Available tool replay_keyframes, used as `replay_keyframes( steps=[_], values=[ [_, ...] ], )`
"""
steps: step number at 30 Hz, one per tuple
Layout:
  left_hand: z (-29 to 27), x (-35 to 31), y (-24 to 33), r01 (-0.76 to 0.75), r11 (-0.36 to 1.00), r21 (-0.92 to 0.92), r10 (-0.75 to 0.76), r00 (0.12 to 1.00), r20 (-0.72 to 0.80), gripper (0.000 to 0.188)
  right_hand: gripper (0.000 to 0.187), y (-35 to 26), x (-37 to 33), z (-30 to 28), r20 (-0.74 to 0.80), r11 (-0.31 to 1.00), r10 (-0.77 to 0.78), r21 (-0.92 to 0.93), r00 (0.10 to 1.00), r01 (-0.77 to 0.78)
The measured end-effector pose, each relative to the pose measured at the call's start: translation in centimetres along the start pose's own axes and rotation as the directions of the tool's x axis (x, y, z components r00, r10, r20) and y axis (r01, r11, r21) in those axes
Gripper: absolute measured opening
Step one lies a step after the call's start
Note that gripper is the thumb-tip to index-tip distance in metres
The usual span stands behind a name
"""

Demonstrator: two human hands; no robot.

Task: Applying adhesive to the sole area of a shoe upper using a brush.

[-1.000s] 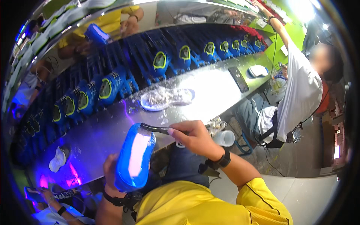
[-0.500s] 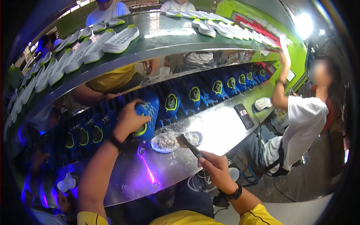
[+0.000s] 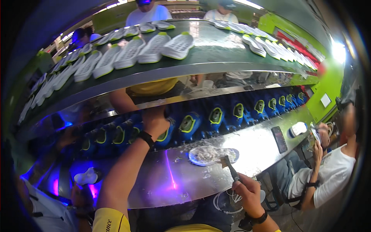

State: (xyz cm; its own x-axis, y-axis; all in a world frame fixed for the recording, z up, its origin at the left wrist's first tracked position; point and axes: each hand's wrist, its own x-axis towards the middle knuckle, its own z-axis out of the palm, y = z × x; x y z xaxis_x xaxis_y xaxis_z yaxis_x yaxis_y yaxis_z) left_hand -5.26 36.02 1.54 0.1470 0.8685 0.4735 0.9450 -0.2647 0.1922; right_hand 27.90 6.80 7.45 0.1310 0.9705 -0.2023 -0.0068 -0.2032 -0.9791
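My left hand (image 3: 155,123) reaches into a row of blue shoes and lies against a blue shoe (image 3: 167,133) with a lime-edged opening. Its fingers are hidden in shadow, so I cannot see whether they grip. In my right hand (image 3: 248,190) is a dark-handled brush (image 3: 230,167), fingers wrapped round the handle. The brush's flat bristle end hangs at the near edge of a sole-shaped dish (image 3: 230,153). Clumpy whitish residue (image 3: 206,154) covers much of the dish. Further along the row sit several more blue shoes (image 3: 189,124).
Pale soles (image 3: 127,52) with lime edges lie on the green belt (image 3: 216,50) above. A phone (image 3: 279,140) and a white sole-shaped piece (image 3: 298,129) rest on the metal bench (image 3: 150,179). Co-workers are at right, left and behind the belt; one hand holds a white piece (image 3: 87,176).
The view has shifted, so the scene sits further right. My left hand has moved deeper into the row with the blue shoe, which now stands among the others. The brush stays beside the dish.
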Motion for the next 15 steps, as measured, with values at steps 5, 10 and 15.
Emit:
replay_keyframes(
  steps=[5, 10, 15],
  values=[
    [-4.5, -8.1, -12.6, 0.184, 0.979, 0.083, -0.202, 0.905, 0.375, 0.066, 0.016, -0.9, -2.5, 3.1, 0.123, 0.989, -0.014, -0.141, 0.992, 0.031],
    [-9.7, -10.6, -11.8, 0.575, 0.645, -0.502, -0.355, 0.808, 0.470, 0.055, 0.017, -0.7, -6.3, 6.6, 0.058, 0.984, -0.116, -0.128, 0.992, 0.122],
    [-18.8, -17.6, -9.3, 0.500, -0.366, -0.785, -0.175, 0.791, 0.586, 0.038, 0.030, 0.5, -8.1, 7.2, 0.198, 0.959, -0.103, -0.239, 0.975, 0.150]
  ],
)
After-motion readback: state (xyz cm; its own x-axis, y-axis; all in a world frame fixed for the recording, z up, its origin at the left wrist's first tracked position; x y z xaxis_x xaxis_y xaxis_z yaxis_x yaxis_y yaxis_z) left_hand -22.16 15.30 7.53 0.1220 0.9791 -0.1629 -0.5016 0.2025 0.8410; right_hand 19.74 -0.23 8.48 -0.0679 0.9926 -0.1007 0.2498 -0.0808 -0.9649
